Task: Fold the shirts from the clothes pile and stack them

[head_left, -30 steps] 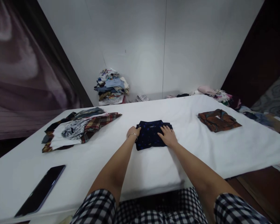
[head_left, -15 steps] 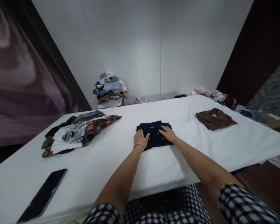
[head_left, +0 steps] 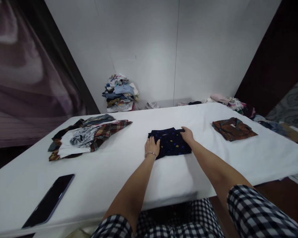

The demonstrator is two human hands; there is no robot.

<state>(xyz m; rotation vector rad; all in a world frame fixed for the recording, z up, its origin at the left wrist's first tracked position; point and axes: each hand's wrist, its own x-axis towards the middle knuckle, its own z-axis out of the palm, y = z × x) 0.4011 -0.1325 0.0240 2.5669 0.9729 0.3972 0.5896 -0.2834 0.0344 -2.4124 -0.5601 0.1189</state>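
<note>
A folded navy shirt (head_left: 171, 142) with blue and yellow spots lies on the white-covered table (head_left: 124, 158) in front of me. Resting flat on its left side is my left hand (head_left: 152, 147), fingers spread and a bracelet at the wrist. My right hand (head_left: 187, 135) is closed on the shirt's upper right corner; the thumb is partly hidden. A small label shows near the neckline. Off to the right sits a folded brown patterned shirt (head_left: 233, 129), apart from both hands.
A loose pile of clothes (head_left: 83, 137) lies on the table's left side. Nearer me is a dark phone (head_left: 49, 201). Against the wall stands a tall stack of clothes (head_left: 120, 92), with more heaped garments (head_left: 234, 103) beyond the table's far right edge.
My right hand has gone from lying flat on the shirt to gripping its upper right corner. My left hand stays on the left side. The view has shifted slightly.
</note>
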